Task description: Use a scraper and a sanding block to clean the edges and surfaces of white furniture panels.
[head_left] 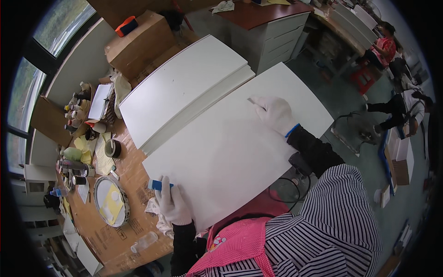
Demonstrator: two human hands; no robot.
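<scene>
A large white panel lies tilted across the bench in front of me. Over its near left corner is my left hand, in a white glove, with its fingers closed on a small blue block. My right hand, also gloved in white with a blue cuff edge, rests on the panel's far right part. Its fingertips pinch a small thin greyish piece, whose kind is too small to make out. Just beyond the panel stands a stack of similar white panels.
On the cardboard-covered bench at left are a round tub, a dark jar, a clear bottle and several small bottles. A cardboard box stands behind. Two people are at far right; a black cable hangs near my right side.
</scene>
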